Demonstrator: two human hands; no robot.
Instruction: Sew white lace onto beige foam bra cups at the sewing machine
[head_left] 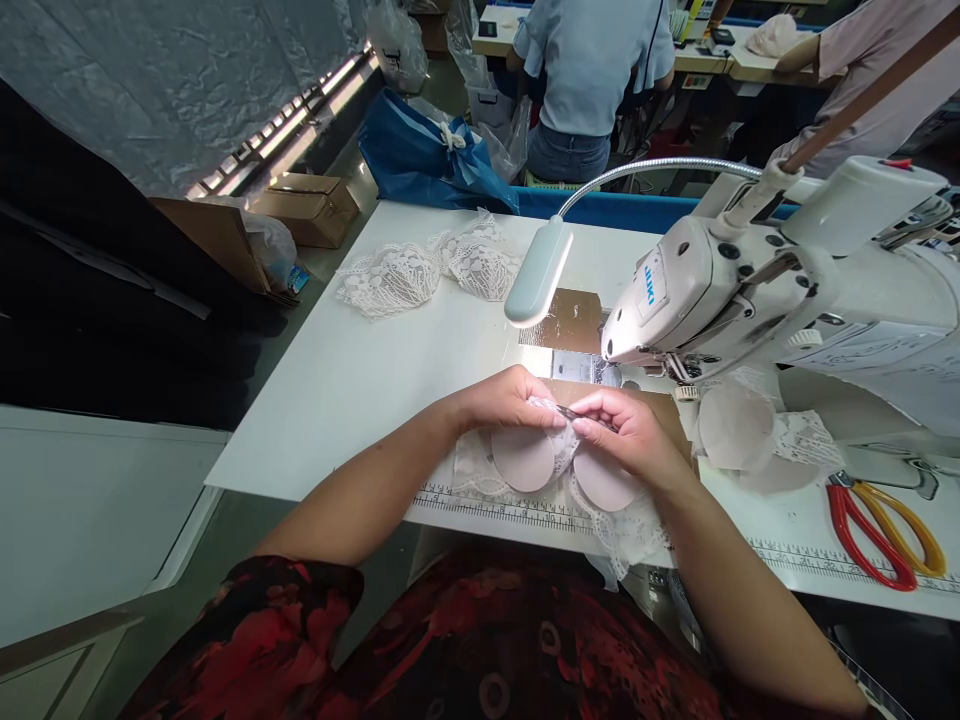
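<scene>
A white lace bra (525,461) with smooth pale cups lies at the table's front edge, its lace hanging over on the right. My left hand (508,400) pinches the lace at the upper middle, between the two cups. Close beside it, my right hand (622,430) is closed around a small pointed metal tool (568,411). The tool's tip touches or nearly touches the lace by my left fingertips. Most of the tool is hidden in my fingers, so its exact kind does not show.
A white sewing machine (675,280) stands right, with a lamp (541,270) over the table. Another lace piece (405,278) lies at the back left. More cups and lace (739,428) and red-and-yellow scissors (885,530) lie right. Two people (589,70) work beyond.
</scene>
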